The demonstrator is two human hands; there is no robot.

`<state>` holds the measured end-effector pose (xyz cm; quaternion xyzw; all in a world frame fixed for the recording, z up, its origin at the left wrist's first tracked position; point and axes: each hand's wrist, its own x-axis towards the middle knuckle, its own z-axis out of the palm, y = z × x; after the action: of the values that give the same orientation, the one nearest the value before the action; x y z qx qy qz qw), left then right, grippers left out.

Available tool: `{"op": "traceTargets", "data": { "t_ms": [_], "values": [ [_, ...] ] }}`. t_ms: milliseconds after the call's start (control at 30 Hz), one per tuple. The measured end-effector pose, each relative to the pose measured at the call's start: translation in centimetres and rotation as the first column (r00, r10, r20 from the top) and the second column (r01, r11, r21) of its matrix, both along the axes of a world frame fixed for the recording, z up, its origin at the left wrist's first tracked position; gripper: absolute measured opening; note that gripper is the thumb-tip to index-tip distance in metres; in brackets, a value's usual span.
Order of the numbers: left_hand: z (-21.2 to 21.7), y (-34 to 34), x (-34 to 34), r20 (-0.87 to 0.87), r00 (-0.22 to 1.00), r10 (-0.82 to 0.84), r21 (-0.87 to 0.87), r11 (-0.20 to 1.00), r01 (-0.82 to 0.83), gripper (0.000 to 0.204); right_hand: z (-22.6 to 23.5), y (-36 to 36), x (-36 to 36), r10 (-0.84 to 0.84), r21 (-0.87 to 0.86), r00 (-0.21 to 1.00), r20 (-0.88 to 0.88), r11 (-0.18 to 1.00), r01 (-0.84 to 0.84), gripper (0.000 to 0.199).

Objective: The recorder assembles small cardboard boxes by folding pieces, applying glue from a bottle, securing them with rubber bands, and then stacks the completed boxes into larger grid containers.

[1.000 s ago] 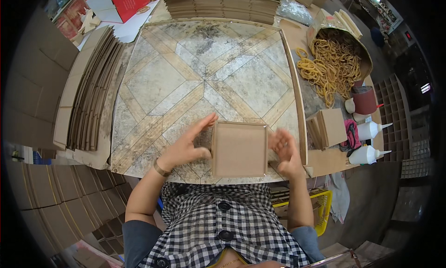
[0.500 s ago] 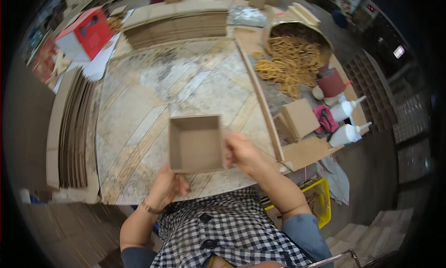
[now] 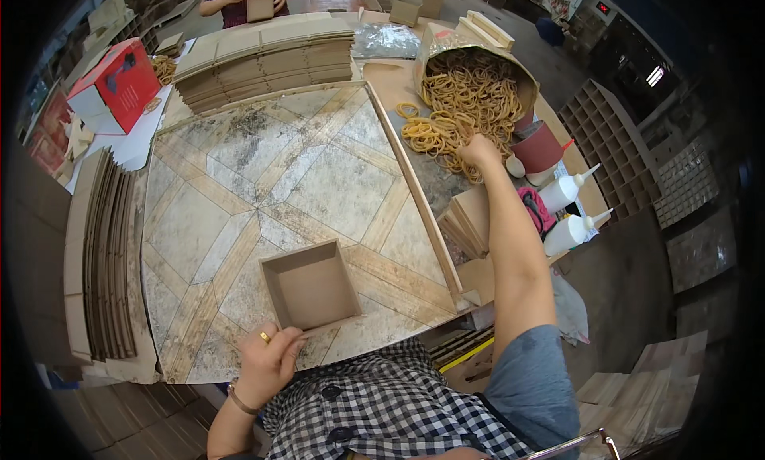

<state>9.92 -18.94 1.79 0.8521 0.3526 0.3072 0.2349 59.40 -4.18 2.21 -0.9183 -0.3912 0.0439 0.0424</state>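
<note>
An open square cardboard box [image 3: 315,285] rests on the worn, patterned tabletop, tilted slightly toward the left. My left hand [image 3: 271,355], with a ring on one finger, is closed at the box's near-left corner, thumb and forefinger pinched against its lower edge. Over on the right, my right arm stretches out to a heap of tan rubber bands [image 3: 438,133]. My right hand [image 3: 480,153] dips into the near edge of that heap with its fingers drawn together on the bands. Its fingertips are partly hidden.
Flat cardboard stacks stand at the left [image 3: 103,261] and back [image 3: 263,65]. A wooden strip [image 3: 414,193] borders the right side. Beyond it are folded cardboard [image 3: 466,221], a maroon tub [image 3: 538,149] and two white bottles [image 3: 566,235]. A co-worker [image 3: 251,1] holds a box.
My right hand has left the box's side and reached away, up to the rubber bands. The box now sits turned on the table, and my left hand stays by its near corner.
</note>
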Motion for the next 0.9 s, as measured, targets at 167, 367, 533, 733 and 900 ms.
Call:
{"op": "traceTargets", "data": {
  "t_ms": [167, 367, 533, 733, 900],
  "values": [
    [0.1, -0.7, 0.0, -0.021, 0.999, 0.027, 0.068, 0.997, -0.025, 0.014, -4.9, 1.9, 3.4, -0.098, 0.118, 0.991, -0.093, 0.987, 0.108, 0.04],
    [1.5, 0.5, -2.3, 0.03, 0.997, -0.066, 0.161, 0.985, 0.061, 0.041, 0.5, -0.6, 2.9, 0.105, 0.447, 0.993, -0.048, 0.892, -0.073, 0.032],
    [6.3, 3.4, 0.0, 0.276, 0.961, 0.031, 0.084, 0.995, -0.056, 0.046, 6.2, -5.5, -18.2, 0.709, 0.754, 0.566, -0.421, 0.621, -0.217, 0.008],
    [6.8, 3.7, 0.5, 0.44, 0.898, -0.007, -0.483, 0.841, 0.244, 0.032, 8.2, -13.7, -30.9, 0.853, 0.789, 0.167, -0.494, 0.521, -0.326, 0.012],
    [3.4, -0.7, -3.2, 0.091, 0.986, 0.141, -0.089, 0.987, -0.133, 0.015, 5.1, -18.4, -27.7, 0.9, 0.571, 0.414, -0.138, 0.414, -0.709, 0.018]
  ]
}}
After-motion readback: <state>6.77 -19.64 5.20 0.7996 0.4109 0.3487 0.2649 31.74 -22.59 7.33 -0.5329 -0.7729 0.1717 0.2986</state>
